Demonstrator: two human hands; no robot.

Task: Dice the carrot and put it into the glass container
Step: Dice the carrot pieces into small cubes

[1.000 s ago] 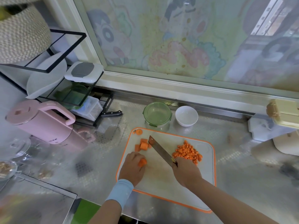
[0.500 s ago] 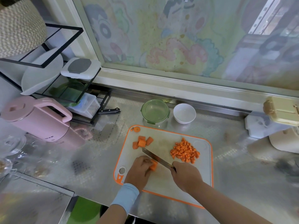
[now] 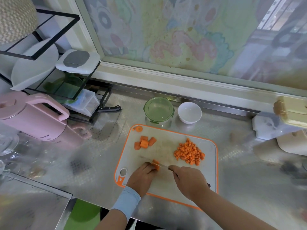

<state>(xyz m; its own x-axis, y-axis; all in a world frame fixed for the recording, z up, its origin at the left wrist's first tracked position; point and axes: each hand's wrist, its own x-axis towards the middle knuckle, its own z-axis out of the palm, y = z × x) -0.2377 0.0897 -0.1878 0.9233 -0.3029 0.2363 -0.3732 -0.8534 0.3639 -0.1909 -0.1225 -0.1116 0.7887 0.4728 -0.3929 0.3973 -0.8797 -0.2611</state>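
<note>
Head view: left hand (image 3: 141, 177) is pinning the stiff, likely roll-prone carrot piece (image 3: 155, 164) toward the cutting board's (image 3: 213, 163) front-left corner; right hand (image 3: 189, 180) is gripping the knife (image 3: 162, 165).

On cutting board (image 3: 166, 183): carrot chunks (image 3: 144, 143) far left, diced pile (image 3: 189, 153) right, carrot piece (image 3: 155, 164) near, between left hand (image 3: 142, 177) and right hand (image 3: 189, 180), knife (image 3: 162, 165) across it; glass container (image 3: 158, 110) behind board, bowl (image 3: 189, 112) just right of it
</note>
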